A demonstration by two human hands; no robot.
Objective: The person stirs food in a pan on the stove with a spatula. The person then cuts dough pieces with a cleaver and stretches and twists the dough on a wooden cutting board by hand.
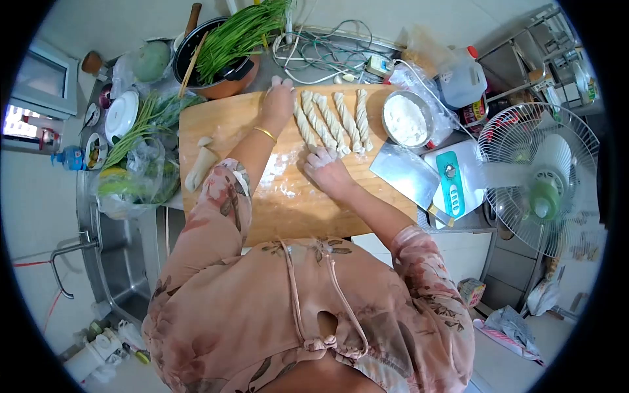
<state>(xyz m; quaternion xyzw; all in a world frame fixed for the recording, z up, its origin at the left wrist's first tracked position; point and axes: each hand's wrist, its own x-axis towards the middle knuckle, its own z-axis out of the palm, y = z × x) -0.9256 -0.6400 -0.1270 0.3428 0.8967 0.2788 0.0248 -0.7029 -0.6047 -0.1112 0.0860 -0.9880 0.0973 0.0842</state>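
Observation:
Several twisted dough strips (333, 122) lie side by side on the wooden board (282, 213). My right hand (327, 171), dusted with flour, has its fingers bent and closed at the near end of the leftmost strips. By the far end of the same row, close to the board's back edge, is my left hand (280, 101). Its fingers are curled, and whatever they may hold is hidden. Left of that forearm lies an untwisted piece of dough (201, 167), with a smaller lump at its top. White flour is smeared over the middle of the board.
A bowl of flour (406, 119), a flat metal dough scraper (407, 171), a kitchen scale (451, 187) and a fan (544, 180) stand to the right. Behind the board are a pot with green stalks (229, 49) and tangled cables (327, 49). A sink (124, 262) is at left.

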